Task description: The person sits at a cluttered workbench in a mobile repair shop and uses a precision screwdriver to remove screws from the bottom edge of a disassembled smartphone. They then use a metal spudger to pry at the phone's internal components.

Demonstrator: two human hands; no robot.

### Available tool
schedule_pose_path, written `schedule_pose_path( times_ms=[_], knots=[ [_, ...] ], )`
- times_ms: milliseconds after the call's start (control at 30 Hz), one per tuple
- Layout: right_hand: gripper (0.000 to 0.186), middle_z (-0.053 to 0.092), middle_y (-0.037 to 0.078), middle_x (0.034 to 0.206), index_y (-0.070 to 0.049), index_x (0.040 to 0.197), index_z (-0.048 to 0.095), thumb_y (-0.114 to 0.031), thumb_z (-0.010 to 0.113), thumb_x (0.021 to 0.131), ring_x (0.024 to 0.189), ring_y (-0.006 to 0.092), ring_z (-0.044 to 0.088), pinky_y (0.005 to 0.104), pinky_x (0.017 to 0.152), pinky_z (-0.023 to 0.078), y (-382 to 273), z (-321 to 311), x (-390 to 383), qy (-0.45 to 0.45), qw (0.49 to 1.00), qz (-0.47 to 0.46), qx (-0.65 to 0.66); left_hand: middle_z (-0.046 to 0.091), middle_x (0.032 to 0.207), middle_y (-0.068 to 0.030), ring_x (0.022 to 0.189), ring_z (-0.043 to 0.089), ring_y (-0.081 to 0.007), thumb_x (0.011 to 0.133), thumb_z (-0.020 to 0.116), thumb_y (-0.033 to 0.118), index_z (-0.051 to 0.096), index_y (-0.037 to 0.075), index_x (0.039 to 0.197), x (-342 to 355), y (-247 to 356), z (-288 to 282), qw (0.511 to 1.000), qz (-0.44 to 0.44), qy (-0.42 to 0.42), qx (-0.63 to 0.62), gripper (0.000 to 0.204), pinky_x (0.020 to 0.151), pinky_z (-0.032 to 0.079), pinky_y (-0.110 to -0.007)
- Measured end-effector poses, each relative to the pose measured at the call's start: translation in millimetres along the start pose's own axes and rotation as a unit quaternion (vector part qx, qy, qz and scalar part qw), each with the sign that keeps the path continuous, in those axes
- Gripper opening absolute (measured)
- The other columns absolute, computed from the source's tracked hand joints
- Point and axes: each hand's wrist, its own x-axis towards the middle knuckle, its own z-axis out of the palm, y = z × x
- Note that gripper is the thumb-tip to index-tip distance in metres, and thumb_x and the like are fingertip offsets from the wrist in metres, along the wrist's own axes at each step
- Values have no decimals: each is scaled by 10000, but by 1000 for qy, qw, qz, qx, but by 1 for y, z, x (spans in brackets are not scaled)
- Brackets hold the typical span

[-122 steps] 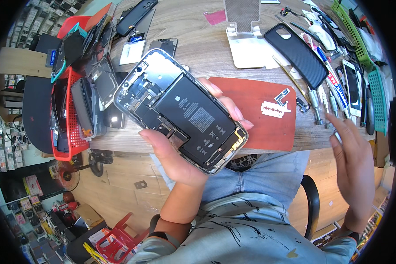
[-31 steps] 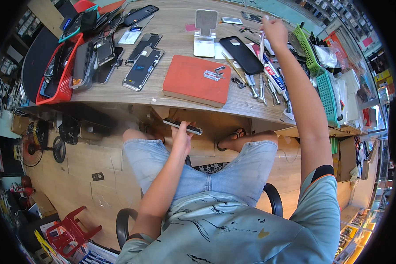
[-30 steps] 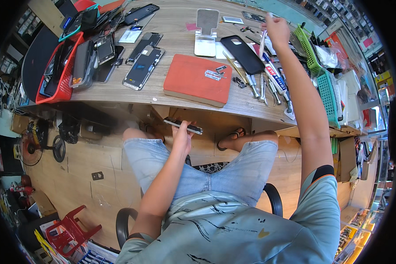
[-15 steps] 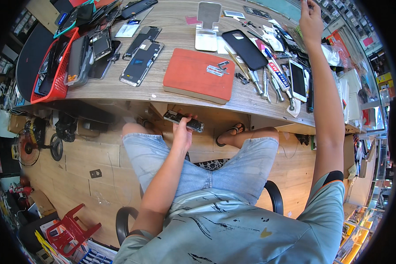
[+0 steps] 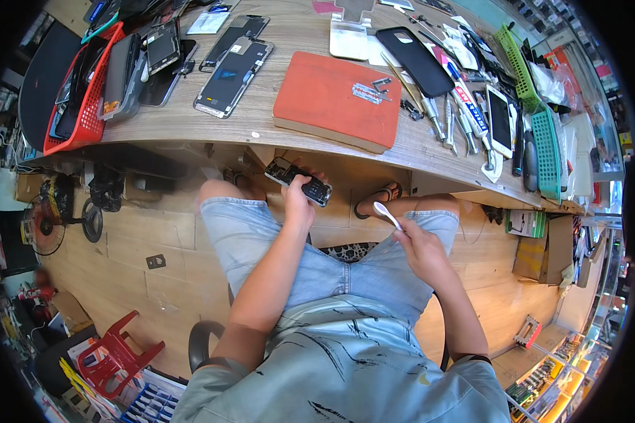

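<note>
My left hand [image 5: 300,201] is closed round an opened phone [image 5: 280,171], tilted above my lap just below the desk's front edge. Circuit parts show inside its dark frame; my thumb covers some of its middle. Over my right thigh, my right hand [image 5: 425,252] grips a slim white tool [image 5: 386,213] with a wider rounded head, like a toothbrush. Its head points toward the phone, apart from it. Straight ahead on the desk lies a thick red book [image 5: 324,99], with razor blades [image 5: 369,92] on its cover.
Phone screens [image 5: 234,76] and a red basket of phones [image 5: 85,132] lie at the left. To the right are a black phone case [image 5: 414,62], a white phone [image 5: 499,121], several hand tools and a green basket [image 5: 545,154]. A phone stand [image 5: 348,37] stands behind the book.
My right hand has come down from the far right of the desk to my lap, bringing the white tool. The phone stays in my left hand. The view has shifted slightly.
</note>
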Motion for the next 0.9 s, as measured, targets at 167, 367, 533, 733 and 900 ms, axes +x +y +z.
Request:
schedule_pose_path(
  times_ms=[167,367,533,733,900],
  knots=[
    [240,727,230,927,-53,1147,629,-276,549,1113,876,469,702,575,734,526,12,58,42,-31,999,26,-10,650,1096,-177,972,726,-379,858,549,5,528,17,1388,0,0,-3,1000,26,-11,0,530,840,646,-562],
    [243,736,220,937,-61,1128,629,-286,540,1112,844,471,700,592,719,532,11,87,60,-2,998,-51,-26,646,1070,-174,965,725,-374,857,542,17,518,15,1411,-3,4,4,999,30,-13,6,554,837,648,-560],
    [238,737,212,922,-47,1090,620,-271,543,1106,788,467,700,592,679,537,8,93,63,14,995,-77,-60,628,1079,-151,937,721,-328,836,517,-3,534,33,1431,-7,4,7,999,34,-31,15,597,855,649,-529],
    [236,727,227,884,-14,1032,606,-236,550,1090,741,440,715,567,634,550,-1,90,72,-41,985,-91,-139,635,1041,-149,872,727,-301,828,512,-19,543,9,1410,-9,5,10,997,53,-56,32,584,813,650,-473],
    [112,721,194,905,-12,1033,612,-117,581,1007,724,377,741,498,630,591,-4,82,78,-53,954,-119,-271,637,1011,-143,855,725,-287,829,517,-30,540,-8,1400,-6,1,5,994,87,-41,49,572,778,647,-461]
  ],
)
